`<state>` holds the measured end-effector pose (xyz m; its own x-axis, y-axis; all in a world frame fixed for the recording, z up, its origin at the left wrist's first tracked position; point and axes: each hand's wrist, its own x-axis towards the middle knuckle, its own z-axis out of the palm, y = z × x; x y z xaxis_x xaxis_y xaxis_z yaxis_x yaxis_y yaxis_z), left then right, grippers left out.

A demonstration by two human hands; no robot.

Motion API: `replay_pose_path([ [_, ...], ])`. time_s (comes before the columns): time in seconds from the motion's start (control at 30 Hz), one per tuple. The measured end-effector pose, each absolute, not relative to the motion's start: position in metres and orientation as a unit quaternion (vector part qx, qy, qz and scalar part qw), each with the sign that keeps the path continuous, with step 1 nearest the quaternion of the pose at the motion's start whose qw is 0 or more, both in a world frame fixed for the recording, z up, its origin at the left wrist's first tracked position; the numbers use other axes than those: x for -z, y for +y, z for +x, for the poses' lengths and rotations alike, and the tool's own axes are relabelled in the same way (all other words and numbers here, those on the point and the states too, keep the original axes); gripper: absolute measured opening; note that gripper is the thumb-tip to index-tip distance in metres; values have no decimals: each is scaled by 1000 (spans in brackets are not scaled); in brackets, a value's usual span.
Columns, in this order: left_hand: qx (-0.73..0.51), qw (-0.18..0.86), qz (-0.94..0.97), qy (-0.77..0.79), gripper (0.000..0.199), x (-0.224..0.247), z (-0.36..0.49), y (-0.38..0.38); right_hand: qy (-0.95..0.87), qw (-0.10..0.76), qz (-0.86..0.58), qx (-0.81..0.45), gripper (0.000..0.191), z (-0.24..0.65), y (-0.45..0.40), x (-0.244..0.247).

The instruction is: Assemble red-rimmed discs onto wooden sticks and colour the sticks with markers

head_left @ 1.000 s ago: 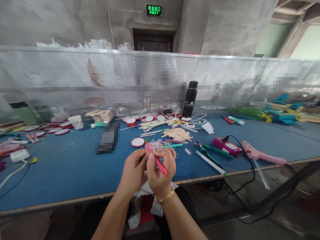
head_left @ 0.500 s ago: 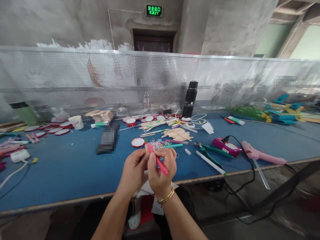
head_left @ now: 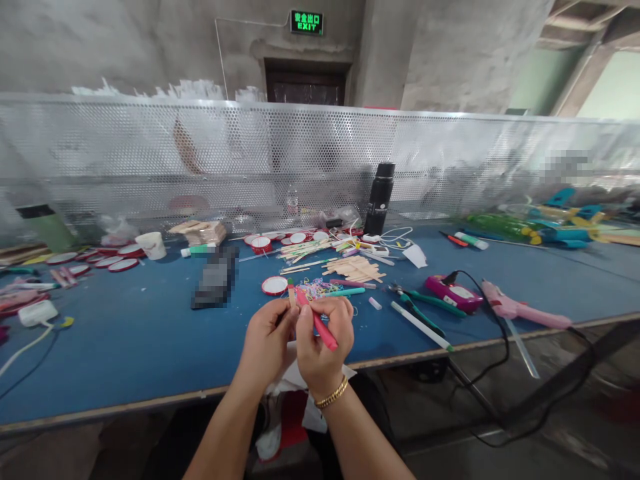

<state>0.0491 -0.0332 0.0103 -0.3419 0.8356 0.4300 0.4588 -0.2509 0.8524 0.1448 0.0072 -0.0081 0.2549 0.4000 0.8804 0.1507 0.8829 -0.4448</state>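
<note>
Near the table's front edge, my left hand (head_left: 270, 337) pinches a small wooden stick (head_left: 292, 293) whose upper end is green. Close on its right, my right hand (head_left: 325, 337) grips a red marker (head_left: 324, 328), its tip end beside the stick; whether they touch cannot be made out. A gold bracelet circles my right wrist. Just beyond my hands lie a round white piece with a red rim (head_left: 275, 286), a heap of colourful small bands (head_left: 315, 288) and a teal pen (head_left: 347, 292).
Wooden sticks (head_left: 354, 269) lie behind the bands, with a black bottle (head_left: 380, 200) farther back. A dark phone (head_left: 215, 279) is left. Pliers (head_left: 420, 310), a white marker (head_left: 421, 326), a purple device (head_left: 454, 295) and a pink glue gun (head_left: 523, 312) with a cable lie right.
The red marker's tip end has shifted slightly away from the stick's green end, and more of the stick shows. Both hands stay almost in place.
</note>
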Motion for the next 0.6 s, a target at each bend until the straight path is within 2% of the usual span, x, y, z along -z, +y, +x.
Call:
replay_pose_path([
  [0.33, -590, 186, 543, 568, 23, -6, 49, -33, -620, 752, -209, -86, 7, 145, 7, 7],
  [0.6, -575, 171, 551, 580, 28, -8, 48, -33, -601, 763, -223, -78, 8, 145, 7, 7],
])
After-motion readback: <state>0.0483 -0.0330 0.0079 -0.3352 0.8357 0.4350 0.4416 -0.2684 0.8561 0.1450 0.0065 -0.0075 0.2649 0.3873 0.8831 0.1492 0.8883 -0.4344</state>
